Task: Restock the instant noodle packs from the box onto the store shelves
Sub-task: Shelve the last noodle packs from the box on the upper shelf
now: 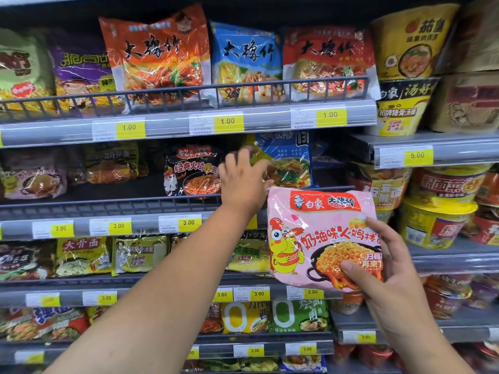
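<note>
restocking mid-way — the right hand [388, 276] grips a pink noodle pack [321, 238] just before the second shelf [113, 209], not yet placed; the left hand [241, 179], fingers spread and empty, reaches among blue packs [290, 157] — the box is out of view.

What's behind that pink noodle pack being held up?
The pink noodle pack, held in the right hand, covers part of the shelf rail and the packs behind it; a blue pack shows above it.
</note>
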